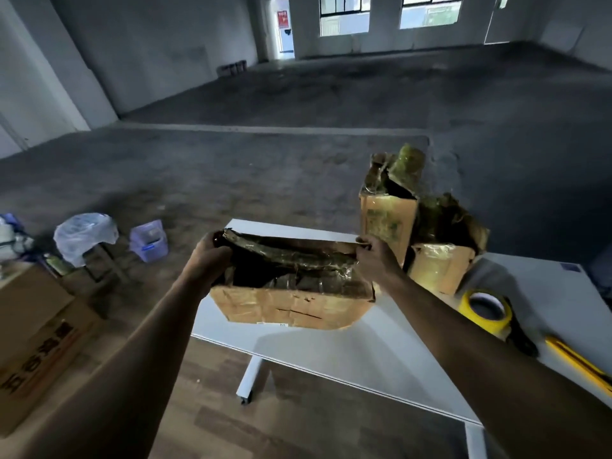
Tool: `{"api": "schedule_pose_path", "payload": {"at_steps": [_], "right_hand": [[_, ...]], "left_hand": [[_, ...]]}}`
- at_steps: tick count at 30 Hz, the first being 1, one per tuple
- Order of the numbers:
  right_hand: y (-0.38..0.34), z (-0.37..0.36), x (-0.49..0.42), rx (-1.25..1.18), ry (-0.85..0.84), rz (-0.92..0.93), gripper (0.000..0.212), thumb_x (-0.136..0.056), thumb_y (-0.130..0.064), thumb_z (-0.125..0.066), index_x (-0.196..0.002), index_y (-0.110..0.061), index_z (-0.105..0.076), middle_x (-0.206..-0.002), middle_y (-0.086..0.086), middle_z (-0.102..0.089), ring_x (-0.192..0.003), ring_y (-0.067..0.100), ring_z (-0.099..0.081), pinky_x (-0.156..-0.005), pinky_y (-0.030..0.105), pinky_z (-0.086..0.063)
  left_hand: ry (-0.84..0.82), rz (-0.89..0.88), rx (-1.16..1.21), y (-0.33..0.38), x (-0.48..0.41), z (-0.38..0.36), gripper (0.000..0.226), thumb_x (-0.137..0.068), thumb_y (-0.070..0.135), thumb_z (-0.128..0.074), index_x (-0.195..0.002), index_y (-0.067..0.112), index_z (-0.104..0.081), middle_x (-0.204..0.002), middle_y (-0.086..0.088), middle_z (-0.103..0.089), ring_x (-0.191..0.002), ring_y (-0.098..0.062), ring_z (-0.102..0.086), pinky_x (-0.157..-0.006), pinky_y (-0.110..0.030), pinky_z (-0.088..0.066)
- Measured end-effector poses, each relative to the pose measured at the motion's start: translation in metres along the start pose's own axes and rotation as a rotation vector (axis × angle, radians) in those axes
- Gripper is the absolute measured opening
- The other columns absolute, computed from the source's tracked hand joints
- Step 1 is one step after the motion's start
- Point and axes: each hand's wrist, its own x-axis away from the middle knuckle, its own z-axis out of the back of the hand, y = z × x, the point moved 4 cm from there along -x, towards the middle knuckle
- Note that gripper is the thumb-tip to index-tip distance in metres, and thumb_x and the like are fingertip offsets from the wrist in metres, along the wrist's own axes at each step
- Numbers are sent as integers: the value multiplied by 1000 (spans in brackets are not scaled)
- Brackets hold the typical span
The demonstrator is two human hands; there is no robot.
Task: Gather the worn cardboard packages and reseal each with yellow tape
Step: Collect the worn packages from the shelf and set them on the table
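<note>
Head view: worn cardboard box (291, 304), flaps crumpled, old tape peeling.

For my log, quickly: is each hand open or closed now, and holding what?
Left hand: closed, grips the left end of the worn cardboard box.
Right hand: closed, pinches the box's right top corner.

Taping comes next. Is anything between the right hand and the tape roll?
Nothing visible blocks it. The tape roll lies on the table right of the right hand, which grips the box; a smaller box stands close behind that path.
</note>
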Motion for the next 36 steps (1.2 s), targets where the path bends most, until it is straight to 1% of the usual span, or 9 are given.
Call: {"api": "schedule_pose_path", "payload": {"at_steps": [4, 7, 12, 16, 20, 26, 31, 34, 36], "right_hand": [[-9, -24, -30, -69, 25, -17, 35, -100, -8, -47, -133, -14, -58, -114, 7, -62, -74, 12, -54, -56, 23, -39], [-14, -39, -53, -92, 43, -32, 34, -101, -9, -46, -132, -14, -59, -108, 4, -60, -65, 4, -45, -51, 19, -32], [-29, -61, -92, -39, 105, -60, 33, -100, -9, -47, -130, -11, -61, -119, 9, -67, -92, 22, -63, -66, 28, -48], [-43, -72, -120, 23, 215, -107, 32, -101, -12, -45, -130, -15, -58, -113, 10, -66, -81, 21, -60, -59, 26, -43], [-56, -77, -144, 80, 303, -139, 36, -99, -22, -54, -134, -15, -53, -110, 7, -64, -79, 21, -61, -59, 27, -45], [-60, -77, -162, 95, 316, -178, 49, -99, -25, -56, -144, -14, -42, -122, 6, -56, -90, 18, -56, -61, 26, -42], [-57, -70, -184, 59, 339, -204, 44, -97, -25, -59, -139, -19, -48, -110, 2, -61, -79, 17, -60, -62, 32, -50], [-55, -66, -194, 90, 304, -244, 43, -96, -30, -60, -137, -22, -50, -110, 2, -62, -83, 18, -60, -67, 34, -48], [-55, -66, -200, 122, 290, -264, 44, -95, -32, -61, -138, -23, -51, -114, 3, -61, -90, 21, -60, -69, 32, -46]], "left_hand": [[-6, 10, -25, -2, -36, 13, 21, -68, -2, -53, -76, 11, -68, -69, -4, -66, -62, -15, -63, -53, -20, -50], [38, 89, -57, -23, -74, 26, 24, -75, -1, -53, -89, 12, -69, -84, -13, -71, -73, -23, -69, -63, -32, -58], [38, 133, -42, -68, -158, 36, 54, -62, 7, -46, -109, 20, -68, -102, -13, -72, -96, -32, -70, -82, -53, -59], [32, 98, -32, -48, -193, 26, 50, -76, -12, -39, -104, 16, -69, -90, -8, -69, -79, -22, -66, -72, -30, -56], [-9, 99, -23, -51, -241, 19, 39, -79, -15, -39, -77, 13, -66, -72, -8, -64, -59, -18, -63, -56, -29, -53], [-123, 135, -13, -55, -302, -8, 35, -80, -13, -37, -90, 3, -67, -81, -18, -65, -72, -34, -66, -58, -43, -56], [-168, 141, -85, -58, -331, -34, 37, -82, -9, -34, -99, 6, -63, -87, -13, -63, -82, -34, -65, -52, -28, -52], [-209, 159, -149, -60, -337, -48, 38, -85, -6, -36, -112, 6, -60, -101, -12, -63, -86, -27, -59, -56, -25, -47], [-233, 164, -178, -60, -339, -52, 30, -91, -3, -40, -111, 5, -60, -92, -9, -61, -79, -23, -55, -53, -25, -42]]}}
